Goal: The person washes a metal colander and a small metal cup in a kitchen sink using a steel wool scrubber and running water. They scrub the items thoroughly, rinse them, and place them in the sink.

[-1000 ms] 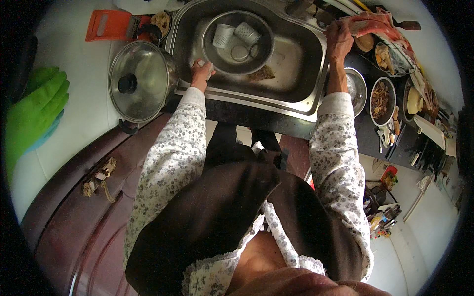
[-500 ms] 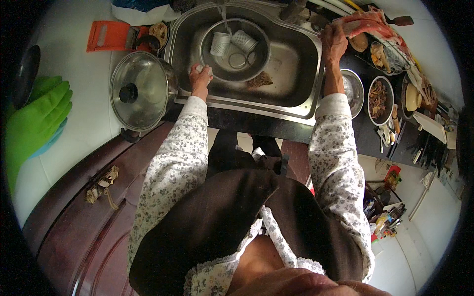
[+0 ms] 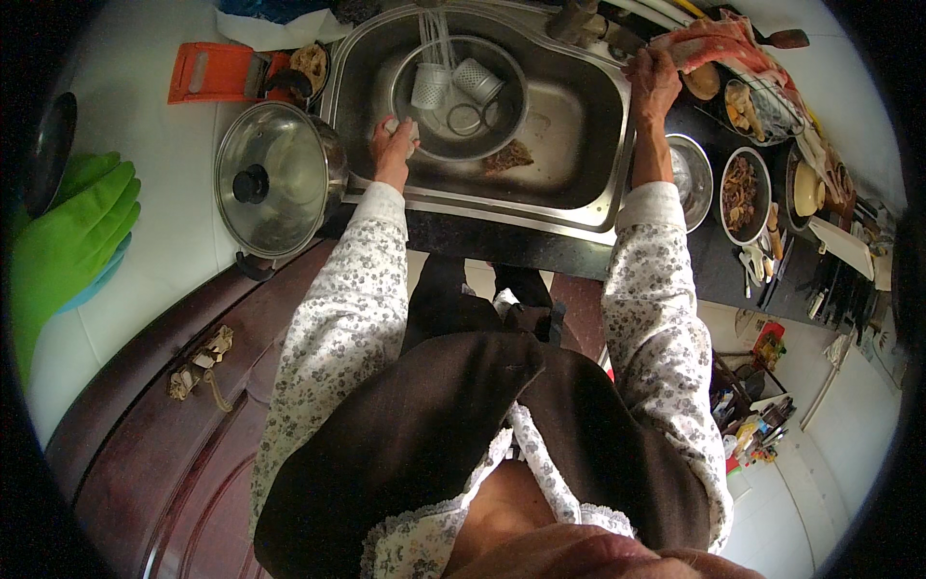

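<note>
My left hand [image 3: 391, 151] is closed round a small white wad [image 3: 409, 138], a cloth or sponge, at the sink's near left rim. Beside it, a round metal basin [image 3: 522, 114] stands in the steel sink [image 3: 579, 183]. Two perforated metal cups [image 3: 430, 85] and a ring [image 3: 464, 120] lie inside the basin. Water [image 3: 436, 39] runs into it in several streams. At the far right corner, my right hand [image 3: 653, 87] is curled at the end of the tap handle [image 3: 622, 41]; its fingertips are partly hidden. Below the basin lies a brown scrap [image 3: 508, 157].
Left of the sink are a lidded pot [image 3: 275, 193] and an orange grater [image 3: 207, 72]. Green gloves [image 3: 77, 232] hang further left. To the right stand a metal bowl [image 3: 693, 179], a bowl of brown food [image 3: 740, 193], a red-and-white cloth [image 3: 709, 43] and a wire basket [image 3: 772, 121].
The water has gone from one narrow stream to several wider ones. My left hand has turned slightly with the white wad; my right hand has barely moved.
</note>
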A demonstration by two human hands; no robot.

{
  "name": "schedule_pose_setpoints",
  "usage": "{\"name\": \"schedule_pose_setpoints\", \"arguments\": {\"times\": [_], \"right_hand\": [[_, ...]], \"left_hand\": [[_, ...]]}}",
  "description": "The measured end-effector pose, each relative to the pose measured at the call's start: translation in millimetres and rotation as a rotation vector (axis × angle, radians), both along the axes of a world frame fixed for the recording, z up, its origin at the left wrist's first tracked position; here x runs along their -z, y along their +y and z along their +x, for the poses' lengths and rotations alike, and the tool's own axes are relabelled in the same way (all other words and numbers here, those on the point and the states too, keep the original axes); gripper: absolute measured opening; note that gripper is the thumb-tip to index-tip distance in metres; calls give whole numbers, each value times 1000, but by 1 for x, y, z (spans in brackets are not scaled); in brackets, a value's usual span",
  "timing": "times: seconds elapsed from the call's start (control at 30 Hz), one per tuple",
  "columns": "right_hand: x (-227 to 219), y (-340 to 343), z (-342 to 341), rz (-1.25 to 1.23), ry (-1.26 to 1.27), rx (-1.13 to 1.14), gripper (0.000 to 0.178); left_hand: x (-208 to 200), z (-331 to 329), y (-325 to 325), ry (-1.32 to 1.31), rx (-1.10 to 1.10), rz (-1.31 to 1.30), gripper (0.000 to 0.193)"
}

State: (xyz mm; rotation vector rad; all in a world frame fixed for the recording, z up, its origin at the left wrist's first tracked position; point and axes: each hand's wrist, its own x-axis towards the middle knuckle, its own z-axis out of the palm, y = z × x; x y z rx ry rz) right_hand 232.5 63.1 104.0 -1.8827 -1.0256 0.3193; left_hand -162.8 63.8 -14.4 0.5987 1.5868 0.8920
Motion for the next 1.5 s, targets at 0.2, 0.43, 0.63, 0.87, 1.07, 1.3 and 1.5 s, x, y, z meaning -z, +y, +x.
{"name": "schedule_pose_setpoints", "arguments": {"times": [0.2,0.43,0.63,0.87,1.07,1.3,1.5], "right_hand": [[48,-29,-34,108,109,-37,21],[116,-7,-112,-455,-102,-531,39],[166,14,-143,-575,-370,-737,66],[190,32,-161,-708,-606,-686,35],[185,35,-140,-546,-600,-505,29],[113,47,-122,-435,-57,-812,25],[67,40,-163,-197,765,-721,28]], "left_hand": [[10,3,18,13,21,37,44],[41,8,41,490,436,163,59],[57,20,43,653,723,354,67],[39,25,9,665,880,161,68],[52,25,0,745,894,376,72],[-35,53,20,-203,197,247,64],[-25,56,54,-439,185,191,57]]}}
